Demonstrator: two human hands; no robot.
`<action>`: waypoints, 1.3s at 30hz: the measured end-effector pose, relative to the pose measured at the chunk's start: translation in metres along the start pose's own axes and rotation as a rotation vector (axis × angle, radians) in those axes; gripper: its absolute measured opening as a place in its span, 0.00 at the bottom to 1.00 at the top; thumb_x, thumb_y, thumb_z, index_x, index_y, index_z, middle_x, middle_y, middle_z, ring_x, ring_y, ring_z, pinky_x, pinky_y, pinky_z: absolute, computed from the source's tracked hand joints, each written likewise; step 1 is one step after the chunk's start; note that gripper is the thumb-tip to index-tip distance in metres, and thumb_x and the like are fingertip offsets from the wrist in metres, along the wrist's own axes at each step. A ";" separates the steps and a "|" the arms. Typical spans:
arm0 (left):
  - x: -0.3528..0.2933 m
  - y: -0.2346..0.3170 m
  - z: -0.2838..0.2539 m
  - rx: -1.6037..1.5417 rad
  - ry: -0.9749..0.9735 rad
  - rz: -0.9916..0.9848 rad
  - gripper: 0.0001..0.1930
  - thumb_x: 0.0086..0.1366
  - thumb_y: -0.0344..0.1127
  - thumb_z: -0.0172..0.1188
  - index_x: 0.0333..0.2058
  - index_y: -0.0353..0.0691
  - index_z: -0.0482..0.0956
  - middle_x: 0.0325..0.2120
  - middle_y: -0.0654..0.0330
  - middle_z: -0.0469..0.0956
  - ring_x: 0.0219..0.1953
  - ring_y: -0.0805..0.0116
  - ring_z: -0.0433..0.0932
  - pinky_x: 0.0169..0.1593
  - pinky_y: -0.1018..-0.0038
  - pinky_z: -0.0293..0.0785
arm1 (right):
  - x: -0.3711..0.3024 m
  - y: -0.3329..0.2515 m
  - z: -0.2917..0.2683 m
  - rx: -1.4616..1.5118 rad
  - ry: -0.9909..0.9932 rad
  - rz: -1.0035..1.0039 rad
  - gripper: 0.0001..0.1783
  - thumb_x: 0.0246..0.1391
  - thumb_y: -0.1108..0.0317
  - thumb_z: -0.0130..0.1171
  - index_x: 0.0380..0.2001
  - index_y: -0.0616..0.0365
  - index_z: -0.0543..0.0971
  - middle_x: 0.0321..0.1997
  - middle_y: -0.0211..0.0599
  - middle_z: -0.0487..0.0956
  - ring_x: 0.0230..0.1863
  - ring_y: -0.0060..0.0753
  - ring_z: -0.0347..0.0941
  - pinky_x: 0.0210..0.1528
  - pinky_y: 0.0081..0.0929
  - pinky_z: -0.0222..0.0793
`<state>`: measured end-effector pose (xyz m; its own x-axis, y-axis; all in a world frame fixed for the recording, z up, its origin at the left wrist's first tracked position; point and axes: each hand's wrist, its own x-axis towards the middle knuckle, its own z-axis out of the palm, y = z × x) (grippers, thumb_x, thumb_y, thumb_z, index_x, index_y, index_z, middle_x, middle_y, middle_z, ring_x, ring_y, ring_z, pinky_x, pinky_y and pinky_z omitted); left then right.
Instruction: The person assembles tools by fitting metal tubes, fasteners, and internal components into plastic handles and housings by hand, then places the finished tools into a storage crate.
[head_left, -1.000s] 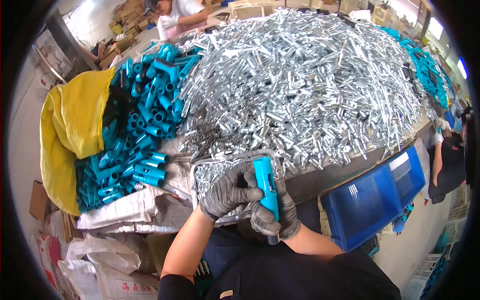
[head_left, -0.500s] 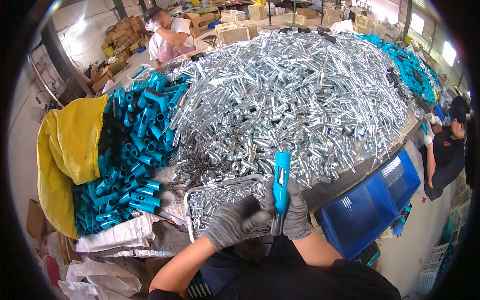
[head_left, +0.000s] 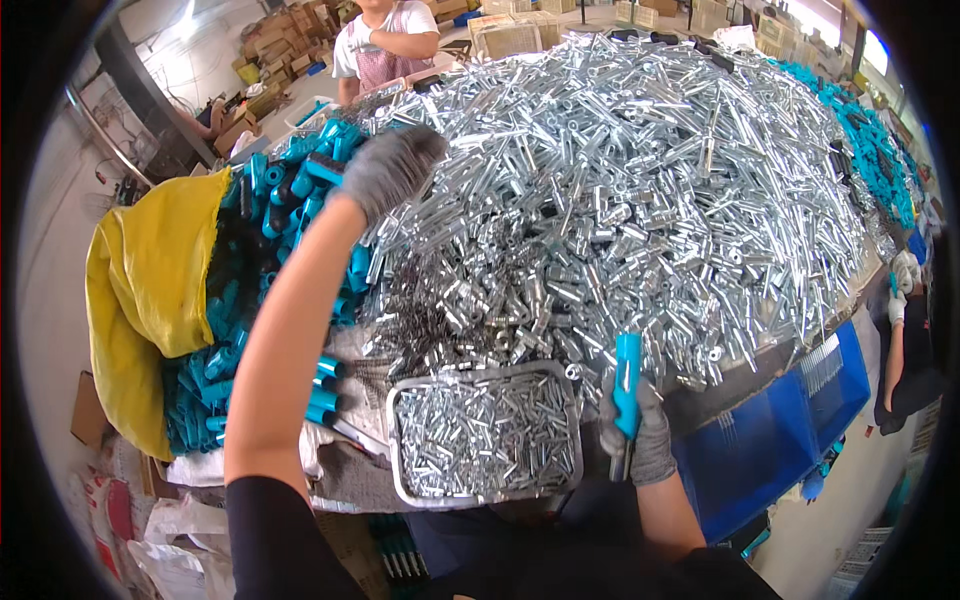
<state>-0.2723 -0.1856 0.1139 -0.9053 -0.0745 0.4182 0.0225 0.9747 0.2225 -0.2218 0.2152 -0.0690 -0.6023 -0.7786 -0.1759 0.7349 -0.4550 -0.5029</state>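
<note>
Upright in my gloved right hand [head_left: 648,432] is a teal handle-like tube [head_left: 627,385] with a metal end below it; the fingers are wrapped round it. My left arm stretches far forward, and my left hand [head_left: 392,172], in a grey glove, is at the left edge of a big heap of shiny metal rods and sockets [head_left: 620,200], beside the teal tubes. Its fingers are blurred and point away, so what they touch is hidden. Right in front of me a pale-rimmed tray [head_left: 397,440] holds many small metal pins [head_left: 490,430].
Teal tubular housings [head_left: 275,200] lie piled at the left beside a yellow sack [head_left: 150,280]. Blue bins [head_left: 745,465] stand at the front right. One person [head_left: 385,45] is beyond the heap, another [head_left: 900,340] at the far right. Dark springs [head_left: 415,310] lie behind the tray.
My left hand has left the teal tube and reached forward and left to the heap's edge. My right hand, still gripping the tube, is lower and further right in view.
</note>
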 end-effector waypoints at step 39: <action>-0.074 0.057 -0.024 -0.810 -0.269 -0.257 0.36 0.49 0.29 0.72 0.56 0.42 0.62 0.35 0.66 0.71 0.34 0.77 0.71 0.39 0.77 0.72 | 0.010 0.011 -0.009 -0.064 -0.013 0.121 0.30 0.51 0.43 0.60 0.41 0.62 0.72 0.26 0.40 0.77 0.14 0.28 0.70 0.13 0.22 0.64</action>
<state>-0.1942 -0.1293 0.1168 -0.9904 -0.1189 0.0710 0.0054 0.4791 0.8777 -0.2222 0.2058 -0.0838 -0.5057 -0.8321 -0.2276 0.7806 -0.3290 -0.5315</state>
